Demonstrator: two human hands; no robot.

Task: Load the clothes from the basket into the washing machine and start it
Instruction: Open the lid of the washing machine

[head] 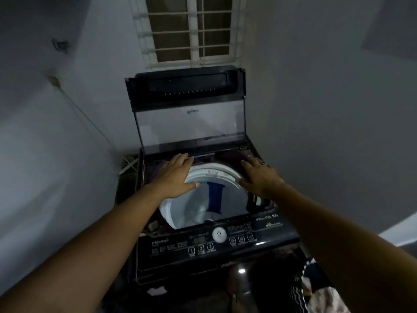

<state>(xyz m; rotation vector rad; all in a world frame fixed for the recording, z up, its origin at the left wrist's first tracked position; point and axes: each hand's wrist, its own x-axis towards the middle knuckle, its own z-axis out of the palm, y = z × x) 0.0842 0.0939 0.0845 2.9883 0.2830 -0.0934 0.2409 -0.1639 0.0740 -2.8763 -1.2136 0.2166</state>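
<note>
Reaching in from the left, the left hand [174, 176] lies flat with fingers spread, palm down over the far left rim of the white drum [180, 213], gripping nothing. Its thumb hangs over the tub opening, its fingertips up near the hinge line. Below and between both hands the drum gapes open, a blue strip [214, 196] running down its inner wall, and no clothes can be seen inside it. The top-load washing machine [216, 245] sits dark in the corner, its glass lid [190, 114] standing upright against the barred window [189, 30]. On the near panel there's a round white dial [219, 234] with numbered buttons just left of it. Across on the right, the right hand [259, 175] is spread open too, a ring [263, 163] on one finger, resting on the drum's right rim and holding nothing. Down at the bottom right corner, well away from both hands, patterned clothes [316, 292] are heaped; the basket itself can't be made out.
</note>
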